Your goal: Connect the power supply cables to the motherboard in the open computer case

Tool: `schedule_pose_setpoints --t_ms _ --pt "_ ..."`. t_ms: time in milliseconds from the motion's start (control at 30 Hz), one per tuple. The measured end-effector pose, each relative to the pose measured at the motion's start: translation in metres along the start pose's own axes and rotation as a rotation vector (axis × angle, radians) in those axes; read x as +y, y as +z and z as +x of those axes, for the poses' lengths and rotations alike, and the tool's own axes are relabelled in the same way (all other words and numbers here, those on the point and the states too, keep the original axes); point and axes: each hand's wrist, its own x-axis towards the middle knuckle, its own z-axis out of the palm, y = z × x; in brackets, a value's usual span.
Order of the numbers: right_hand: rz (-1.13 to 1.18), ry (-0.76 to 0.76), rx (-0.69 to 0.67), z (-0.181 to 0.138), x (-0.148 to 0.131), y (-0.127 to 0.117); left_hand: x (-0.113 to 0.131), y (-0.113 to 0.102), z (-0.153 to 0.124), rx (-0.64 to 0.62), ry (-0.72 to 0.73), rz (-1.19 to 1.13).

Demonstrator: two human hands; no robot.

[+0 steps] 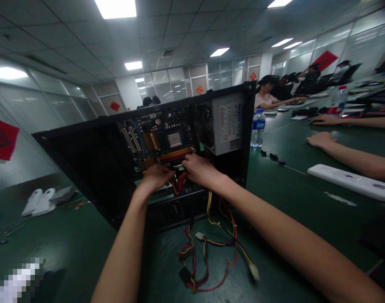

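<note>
An open black computer case (199, 202) lies on its side in front of me, its motherboard (170, 122) showing. My left hand (156, 174) reaches in at the board's lower edge, fingertips pinched near the wires; what lies between them is hidden. Beside it, my right hand (201, 170) is closed at the top of a bundle of red and dark power cables (181, 182), just below the memory slots (176, 155). A grey power supply (228, 124) with a fan sits at the case's upper right. Loose power leads (205, 242) with connectors hang over the near edge onto the table.
On the green table (283, 202) stand a blue-capped water bottle (258, 128) and small black parts (272, 156). A white elongated device (350, 181) lies at right, near another person's arms (344, 153). White slipper-like objects (39, 202) lie left. Other people sit farther back.
</note>
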Motion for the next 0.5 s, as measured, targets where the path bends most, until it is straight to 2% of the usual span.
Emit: schedule_pose_setpoints --t_ms 267,500 --pt "0.024 -0.039 0.016 0.001 0.001 0.003 0.007 0.016 0.005 0.098 -0.024 0.131" --pt "0.065 -0.06 0.045 0.0 0.001 0.002 0.005 0.01 0.004 0.094 -0.008 0.132"
